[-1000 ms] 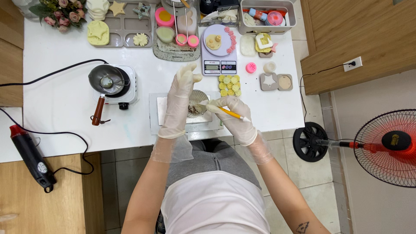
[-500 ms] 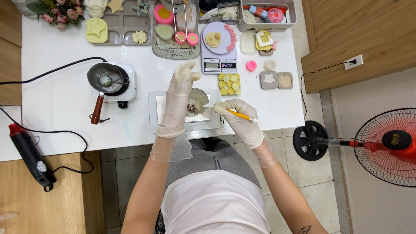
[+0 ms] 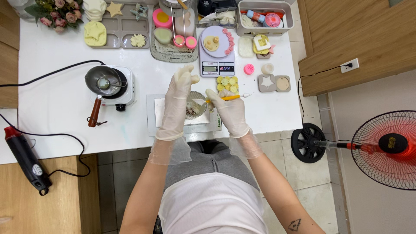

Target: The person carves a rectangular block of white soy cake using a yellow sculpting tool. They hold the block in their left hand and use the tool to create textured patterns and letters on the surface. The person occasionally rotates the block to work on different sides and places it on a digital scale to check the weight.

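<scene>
Both my hands wear clear gloves over a white table (image 3: 56, 108). My left hand (image 3: 177, 102) grips the side of a small glass bowl (image 3: 197, 105) with dark bits in it, resting on a pale mat (image 3: 158, 115). My right hand (image 3: 229, 110) holds a yellow tool (image 3: 232, 98) like a pen, its tip pointing into the bowl. A cluster of small yellow flower shapes (image 3: 227, 83) lies just behind my right hand.
A small hot plate with a metal pot (image 3: 104, 82) stands to the left, a digital scale (image 3: 216, 47) with a plate behind. Moulds and trays (image 3: 117, 26) line the far edge. A heat gun (image 3: 24, 158) lies bottom left. A red fan (image 3: 385, 147) stands on the floor, right.
My hands and the bowl have stayed in place; the yellow tool has swung to lie more level over the bowl.
</scene>
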